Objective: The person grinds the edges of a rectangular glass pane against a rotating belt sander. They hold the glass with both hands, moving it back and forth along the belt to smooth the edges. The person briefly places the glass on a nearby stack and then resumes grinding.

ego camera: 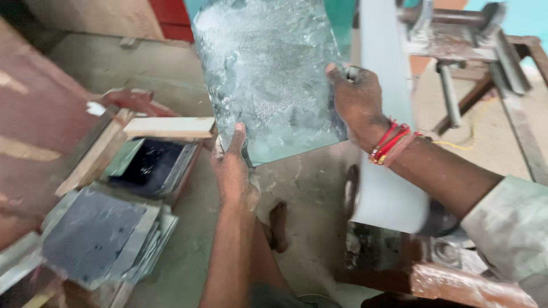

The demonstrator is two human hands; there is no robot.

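item: spangled galvanised steel sheet (268, 68) — held upright, left hand (231, 171) pinching bottom edge, right hand (357, 100) clamped on side edge; step: positioning, steady two-handed grip needed.

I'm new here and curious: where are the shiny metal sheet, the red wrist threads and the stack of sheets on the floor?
metal sheet (268, 68), head view, middle of its face.
red threads (391, 141), head view, across the wrist.
stack of sheets (94, 234), head view, top sheet.

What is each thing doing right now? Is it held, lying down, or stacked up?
Shiny metal sheet: held up, tilted, gripped at two edges.
Left hand: gripping the sheet's bottom edge.
Right hand: gripping the sheet's right edge.
Flat metal sheets: stacked on the floor.
Wooden strip: lying flat.
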